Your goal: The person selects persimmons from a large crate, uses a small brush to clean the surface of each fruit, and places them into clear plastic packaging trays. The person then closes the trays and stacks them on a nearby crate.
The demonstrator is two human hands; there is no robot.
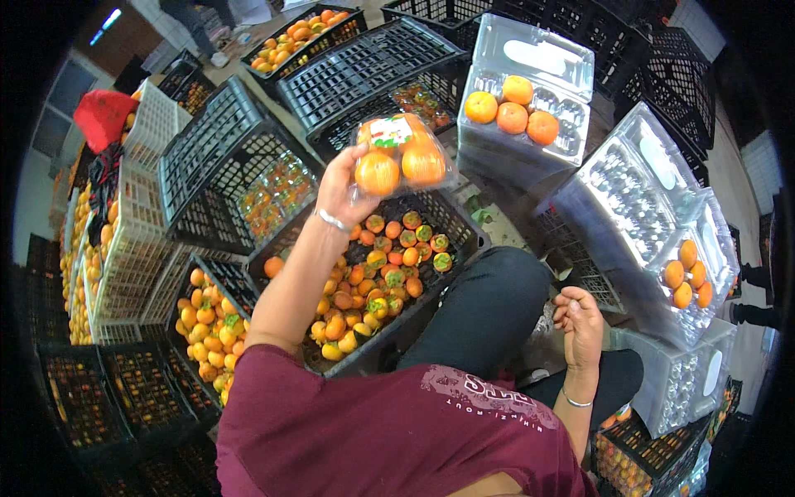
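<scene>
My left hand (pixel 345 186) holds up a clear plastic pack of persimmons (pixel 400 158) by its left side; a printed label lies on its top. Under it, a black plastic crate (pixel 466 248) holds loose persimmons (pixel 366 286). My right hand (pixel 581 320) hangs over my right leg, its fingers loosely curled and nothing seen in them. Ahead, a stack of clear clamshell trays (pixel 528 112) carries several orange persimmons (pixel 512 118) in the cups of its top tray. Another clamshell stack (pixel 627 186) leans at the right, with more persimmons (pixel 683 276) in a tray beside it.
Black crates (pixel 366 68) with packed fruit inside stand ahead and to the left (pixel 211 136). White crates of fruit (pixel 133 242) are stacked at far left, a red cloth (pixel 104 118) on top. Further clamshells (pixel 677 373) sit at lower right. Other people's legs (pixel 192 28) show at top left and far right.
</scene>
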